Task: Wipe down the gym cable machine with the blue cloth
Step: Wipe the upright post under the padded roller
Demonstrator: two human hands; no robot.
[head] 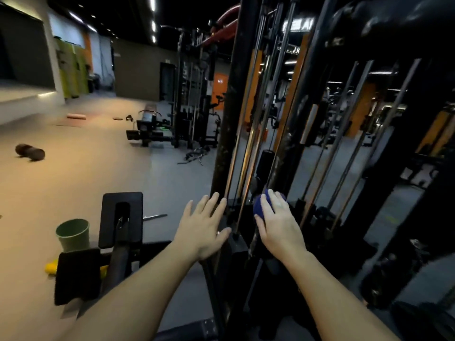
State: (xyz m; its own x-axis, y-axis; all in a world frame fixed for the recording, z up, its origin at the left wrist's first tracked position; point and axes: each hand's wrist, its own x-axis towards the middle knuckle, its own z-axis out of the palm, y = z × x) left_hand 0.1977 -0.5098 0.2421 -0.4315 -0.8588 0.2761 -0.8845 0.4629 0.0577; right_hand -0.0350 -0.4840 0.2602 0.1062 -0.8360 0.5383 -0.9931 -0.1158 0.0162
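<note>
The black cable machine rises in front of me, with chrome guide rods and dark uprights running up to the top of the view. My right hand grips the bunched blue cloth and holds it against a rod or upright low on the machine. My left hand is spread flat, fingers straight, beside the left upright; whether it touches the frame I cannot tell. Both forearms reach in from the bottom edge.
A green cup stands on the floor at the left, next to a black padded seat piece and a yellow object. A dark foam roller lies farther left. More racks and a bench stand behind.
</note>
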